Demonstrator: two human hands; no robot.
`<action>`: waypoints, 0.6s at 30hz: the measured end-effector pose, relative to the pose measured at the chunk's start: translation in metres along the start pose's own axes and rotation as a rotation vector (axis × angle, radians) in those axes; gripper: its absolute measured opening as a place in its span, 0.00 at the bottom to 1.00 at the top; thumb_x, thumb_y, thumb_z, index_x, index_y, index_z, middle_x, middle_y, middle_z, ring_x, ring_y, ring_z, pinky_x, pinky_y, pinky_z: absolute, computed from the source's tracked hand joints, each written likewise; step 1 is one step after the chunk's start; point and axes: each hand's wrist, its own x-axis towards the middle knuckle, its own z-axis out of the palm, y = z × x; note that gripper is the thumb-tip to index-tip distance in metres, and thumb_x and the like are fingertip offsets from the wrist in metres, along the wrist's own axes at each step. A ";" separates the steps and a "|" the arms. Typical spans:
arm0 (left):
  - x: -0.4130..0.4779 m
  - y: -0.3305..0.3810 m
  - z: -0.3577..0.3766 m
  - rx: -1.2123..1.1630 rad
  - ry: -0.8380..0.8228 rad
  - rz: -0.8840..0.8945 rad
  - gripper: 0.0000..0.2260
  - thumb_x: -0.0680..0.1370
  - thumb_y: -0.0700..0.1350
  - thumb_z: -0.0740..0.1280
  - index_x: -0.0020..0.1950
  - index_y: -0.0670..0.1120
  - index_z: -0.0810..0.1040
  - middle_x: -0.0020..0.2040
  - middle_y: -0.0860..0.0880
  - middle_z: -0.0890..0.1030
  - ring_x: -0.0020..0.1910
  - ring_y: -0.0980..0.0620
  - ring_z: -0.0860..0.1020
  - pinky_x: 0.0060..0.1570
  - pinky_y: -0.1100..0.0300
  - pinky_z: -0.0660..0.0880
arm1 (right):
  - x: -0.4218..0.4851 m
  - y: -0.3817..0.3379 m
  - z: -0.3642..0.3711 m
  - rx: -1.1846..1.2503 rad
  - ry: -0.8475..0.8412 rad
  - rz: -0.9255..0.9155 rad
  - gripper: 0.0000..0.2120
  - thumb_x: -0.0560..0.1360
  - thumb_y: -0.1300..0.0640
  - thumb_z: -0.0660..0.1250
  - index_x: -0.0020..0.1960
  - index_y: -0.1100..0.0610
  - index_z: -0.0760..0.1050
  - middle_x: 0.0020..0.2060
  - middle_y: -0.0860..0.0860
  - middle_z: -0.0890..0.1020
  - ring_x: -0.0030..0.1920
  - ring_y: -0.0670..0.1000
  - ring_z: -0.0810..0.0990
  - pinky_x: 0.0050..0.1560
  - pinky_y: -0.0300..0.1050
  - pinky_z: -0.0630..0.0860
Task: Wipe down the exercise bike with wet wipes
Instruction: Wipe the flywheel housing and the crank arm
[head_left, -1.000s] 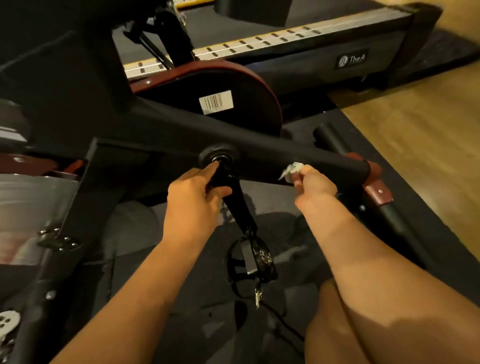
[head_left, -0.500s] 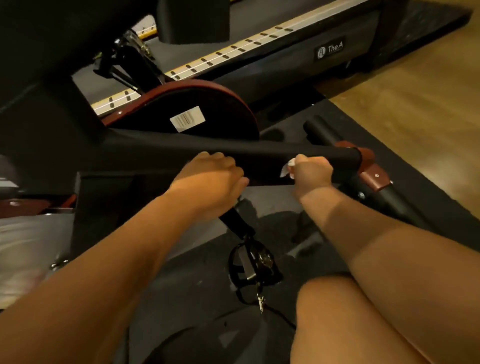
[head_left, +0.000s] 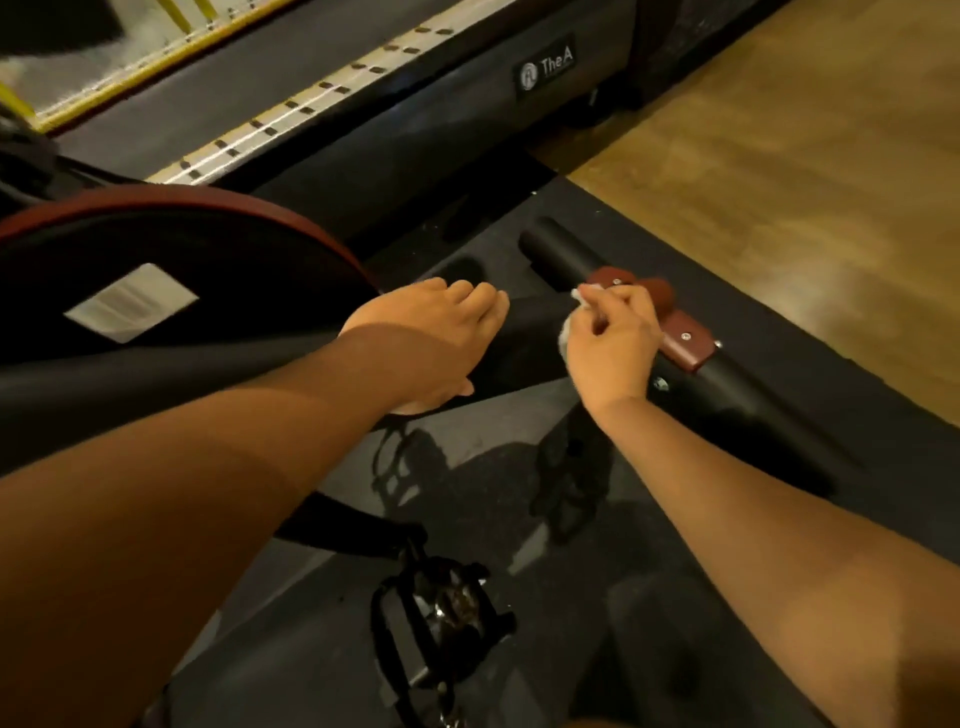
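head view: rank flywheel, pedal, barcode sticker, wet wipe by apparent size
1. flywheel, largest, though partly cut off by the picture edge and the frame tube.
2. pedal, though nearer the camera.
3. barcode sticker.
4. wet wipe, mostly hidden in the right hand.

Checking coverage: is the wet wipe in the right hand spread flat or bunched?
Bunched: the wet wipe shows only as small white wads between curled fingers of the right hand.
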 end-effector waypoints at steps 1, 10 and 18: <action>0.011 0.003 0.001 -0.029 -0.024 -0.008 0.40 0.80 0.61 0.61 0.79 0.43 0.41 0.79 0.43 0.52 0.74 0.45 0.62 0.69 0.53 0.65 | -0.006 -0.003 0.004 0.030 -0.003 -0.103 0.12 0.75 0.65 0.64 0.56 0.61 0.82 0.50 0.55 0.76 0.46 0.39 0.71 0.54 0.24 0.67; 0.032 0.015 0.007 0.031 -0.030 -0.065 0.38 0.81 0.62 0.55 0.79 0.45 0.39 0.75 0.43 0.58 0.61 0.44 0.74 0.41 0.57 0.72 | 0.036 0.056 -0.010 -0.042 0.092 0.121 0.15 0.76 0.66 0.63 0.59 0.57 0.81 0.49 0.49 0.71 0.44 0.41 0.71 0.58 0.43 0.74; 0.042 0.035 0.015 0.091 0.159 -0.169 0.32 0.82 0.60 0.51 0.77 0.41 0.46 0.65 0.38 0.68 0.47 0.42 0.77 0.35 0.53 0.74 | 0.000 0.016 0.015 0.066 0.010 -0.330 0.15 0.75 0.60 0.60 0.56 0.59 0.82 0.44 0.54 0.75 0.43 0.44 0.73 0.49 0.34 0.72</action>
